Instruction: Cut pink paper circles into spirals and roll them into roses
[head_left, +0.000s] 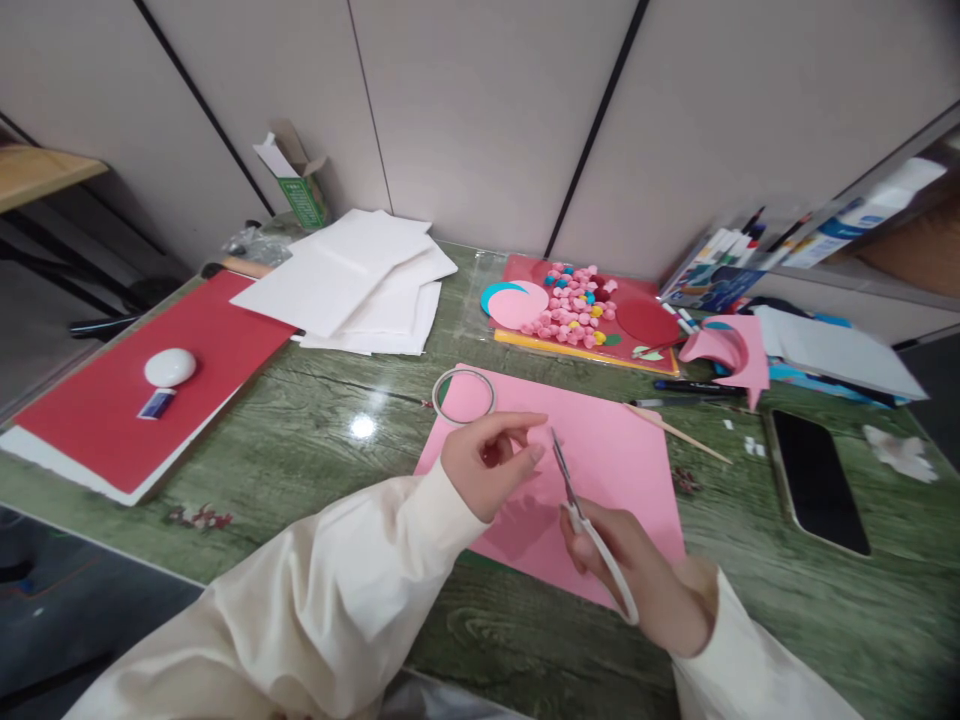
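Note:
My right hand grips a pair of white-handled scissors, whose blades point up and away toward my left fingertips. My left hand is curled, with thumb and forefinger brought toward each other just left of the blade tips. Anything small between those fingers cannot be made out against the pink behind them. Below both hands lies a sheet of pink paper, flat on the green wood-patterned table. A thin ring-like roll of tape rests on the sheet's far left corner.
Pink pom-poms and paper circles lie on a red pack at the back. White sheets, a red board with a white egg-shaped object, and an eraser are left. A phone and pink paper offcuts are right.

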